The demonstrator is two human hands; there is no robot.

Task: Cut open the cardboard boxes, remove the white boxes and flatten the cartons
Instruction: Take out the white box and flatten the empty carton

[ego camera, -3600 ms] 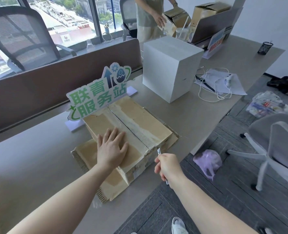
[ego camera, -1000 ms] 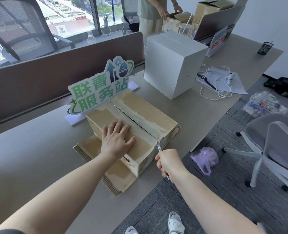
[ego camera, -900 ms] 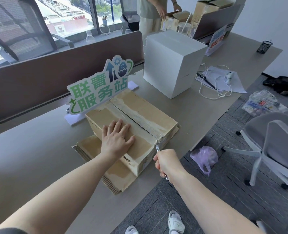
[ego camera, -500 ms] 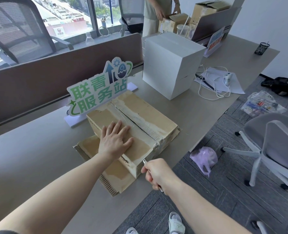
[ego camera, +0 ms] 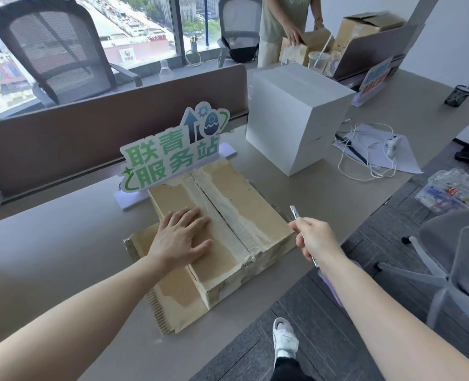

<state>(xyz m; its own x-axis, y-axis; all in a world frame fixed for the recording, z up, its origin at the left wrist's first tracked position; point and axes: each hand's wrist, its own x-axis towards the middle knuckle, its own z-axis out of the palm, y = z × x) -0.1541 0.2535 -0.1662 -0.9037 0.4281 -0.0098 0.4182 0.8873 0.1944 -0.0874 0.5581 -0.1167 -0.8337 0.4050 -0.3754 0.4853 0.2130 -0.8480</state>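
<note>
The desk carried a white box toward its far edge and the taped cardboard box at its near edge, a green sign just behind. Left hand pressed flat on top; right hand gripped a knife just off the box's right corner.

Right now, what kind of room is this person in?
Most likely an office high up in a city building. There are mesh desk chairs, a long desk with a divider panel, and big windows looking down on streets and rooftops.
</note>
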